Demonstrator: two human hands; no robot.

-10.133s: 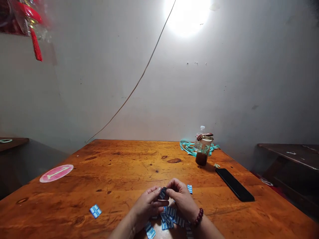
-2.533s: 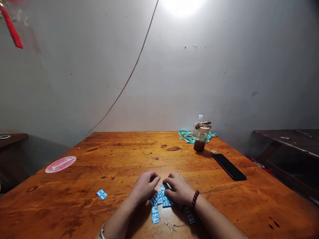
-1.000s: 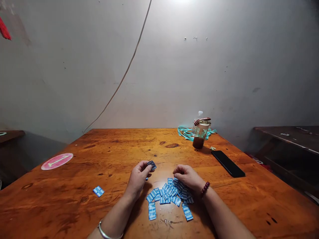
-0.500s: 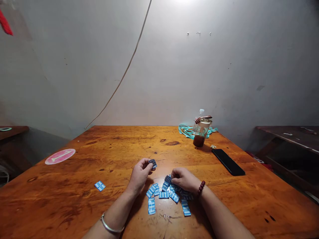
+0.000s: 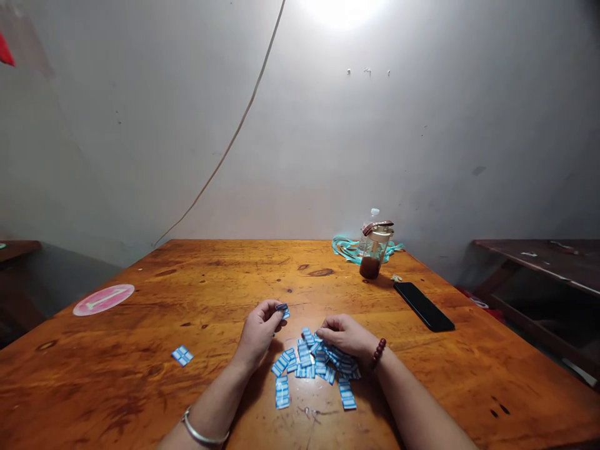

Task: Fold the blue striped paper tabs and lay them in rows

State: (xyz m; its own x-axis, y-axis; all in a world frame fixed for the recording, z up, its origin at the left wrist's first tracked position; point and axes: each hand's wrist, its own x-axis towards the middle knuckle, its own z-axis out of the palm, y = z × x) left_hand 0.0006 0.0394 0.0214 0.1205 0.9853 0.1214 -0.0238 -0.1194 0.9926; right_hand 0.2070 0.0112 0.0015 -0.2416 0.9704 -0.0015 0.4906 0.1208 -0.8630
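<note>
Between the thumb and fingers of my left hand (image 5: 259, 331) is a small blue-and-white striped piece (image 5: 284, 310), raised above the wooden table (image 5: 234, 269). My right hand (image 5: 345, 337) is closed in a pinch at the top of a loose pile of similar striped pieces (image 5: 305, 353); whatever its fingertips hold is too small to tell. Several pieces overlap beneath and beside the right hand. Nearer to me, one striped piece (image 5: 282, 392) lies at the pile's left and another (image 5: 347, 394) at its right. A separate blue-and-white piece (image 5: 182, 355) lies left of my left forearm.
A jar of dark liquid (image 5: 372, 253) stands at the back right, beside a clear bottle (image 5: 374, 213) and turquoise straps (image 5: 345, 249). A black phone (image 5: 423, 306) lies at the right. A round pink sticker (image 5: 103, 300) is at the left. Behind the table rises a wall.
The dark-looking piece near my right fingertips has left them, and striped pieces now lie at the pile's upper left. The piece in my left hand is tilted differently. The view has shifted slightly.
</note>
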